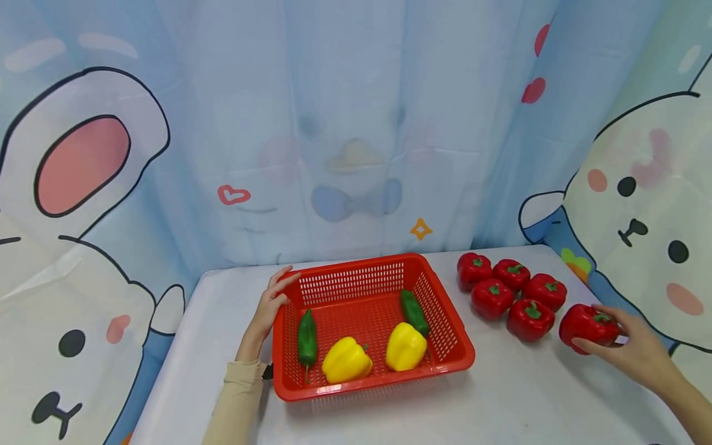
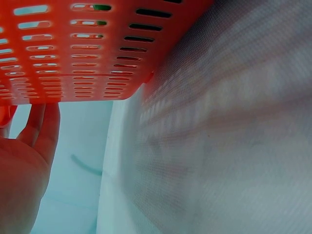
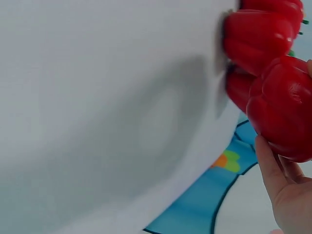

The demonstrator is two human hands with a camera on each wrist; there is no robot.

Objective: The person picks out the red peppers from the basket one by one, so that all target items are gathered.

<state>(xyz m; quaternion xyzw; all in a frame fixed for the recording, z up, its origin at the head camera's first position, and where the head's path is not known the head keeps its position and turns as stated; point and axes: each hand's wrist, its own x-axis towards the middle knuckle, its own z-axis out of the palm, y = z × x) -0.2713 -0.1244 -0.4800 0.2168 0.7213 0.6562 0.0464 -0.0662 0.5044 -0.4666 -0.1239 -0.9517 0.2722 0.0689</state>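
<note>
Right hand [image 1: 634,352] curls round a red pepper [image 1: 588,326] at the bench's [image 1: 500,395] right edge; left hand [image 1: 272,303], fingers straight, steadies the basket [image 1: 445,321]. Inside: 2 yellow, 2 green peppers. 5 reds wait outside, approx. halfway done.

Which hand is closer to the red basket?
The left. The left hand rests its straight fingers against the basket at its far left corner. The right hand is off to the basket's right, past the loose peppers, gripping a red pepper.
</note>
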